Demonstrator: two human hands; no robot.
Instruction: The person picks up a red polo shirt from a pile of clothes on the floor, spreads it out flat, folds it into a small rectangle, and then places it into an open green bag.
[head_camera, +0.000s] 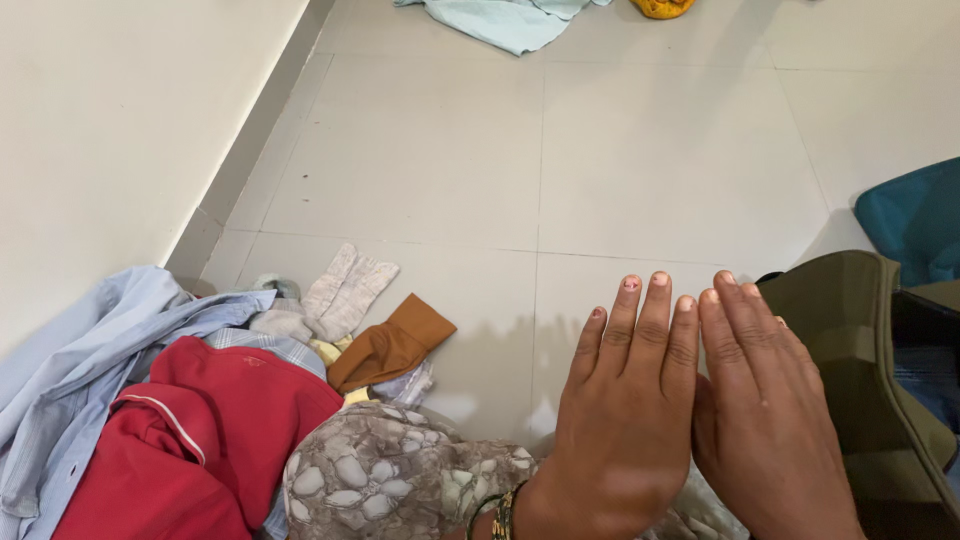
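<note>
Here, hands: the left hand (625, 420) and the right hand (765, 420) lay flat, palms down, side by side over the tiled floor (480, 170), fingers straight and pressed together, holding nothing.
Contact between hands: the left hand's little-finger edge touched the right hand's edge, with the left hand slightly over the right.
Under the hands: what lay beneath the palms could not be made out; probably the floor or a bit of pale cloth at the bottom edge.
Wrist: a thin bangle (497, 512) sat on the left wrist, just above a sleeve with a grey-and-cream pebble print (385, 475).
Nearest thing right: an olive-green fabric piece (860, 380) lay just beside the right hand, touching its outer edge.
Further right: a teal cloth (915, 220) rested near the frame edge, above the olive piece.
Left pile: a red garment (200, 430) lay on a light blue shirt (90, 370), near the wall (110, 120).
Between pile and hands: a brown folded cloth (390, 345) and a pale grey sock-like piece (335, 290) lay on the floor, well apart from the hands.
Far end: a pale blue garment (500, 20) and a yellow item (660, 8) lay at the top of the view.
</note>
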